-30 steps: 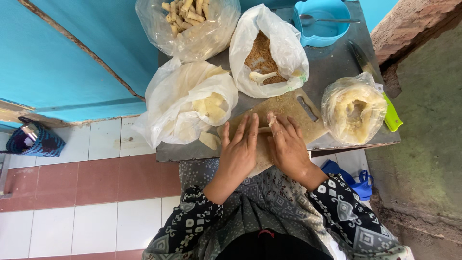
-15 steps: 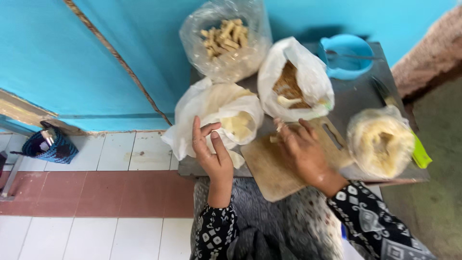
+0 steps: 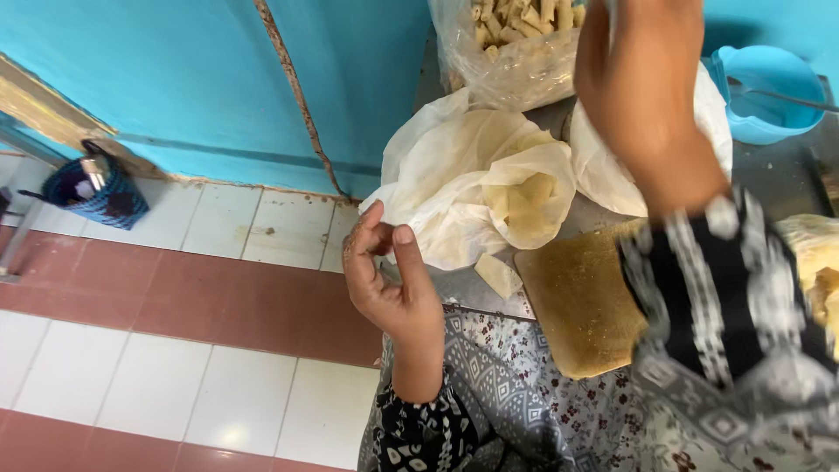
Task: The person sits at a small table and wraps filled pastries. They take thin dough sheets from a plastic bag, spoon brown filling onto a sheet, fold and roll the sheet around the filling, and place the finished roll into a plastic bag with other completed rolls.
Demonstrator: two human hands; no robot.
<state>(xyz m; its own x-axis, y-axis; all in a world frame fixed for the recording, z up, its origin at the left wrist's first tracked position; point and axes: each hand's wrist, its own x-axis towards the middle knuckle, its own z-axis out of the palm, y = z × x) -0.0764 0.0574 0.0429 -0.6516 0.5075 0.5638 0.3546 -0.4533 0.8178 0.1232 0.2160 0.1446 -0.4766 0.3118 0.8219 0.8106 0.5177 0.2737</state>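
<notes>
My left hand point(image 3: 389, 280) hovers at the table's left edge, its fingers loosely curled and nothing visible in them. It is just left of a white plastic bag point(image 3: 454, 188) of thin pale wrapper sheets. A loose folded piece of wrapper point(image 3: 498, 275) lies on the grey table beside it. My right hand point(image 3: 642, 96) is raised and blurred over the table; its fingers run out of the top of the view beside a clear bag of pale rolled sticks point(image 3: 516, 44). A floured wooden board point(image 3: 581, 301) lies bare at the table's front edge.
A blue plastic bowl point(image 3: 769, 92) with a spoon stands at the back right. A second white bag point(image 3: 718, 122) sits behind my right arm, and another bag point(image 3: 817, 258) at the right edge. A dark woven basket point(image 3: 96, 188) stands on the tiled floor by the turquoise wall.
Both hands have left the board and the wrapper bag. My right hand rose toward the back of the table; my left hand drew back to the left edge. The view swung left and closer.
</notes>
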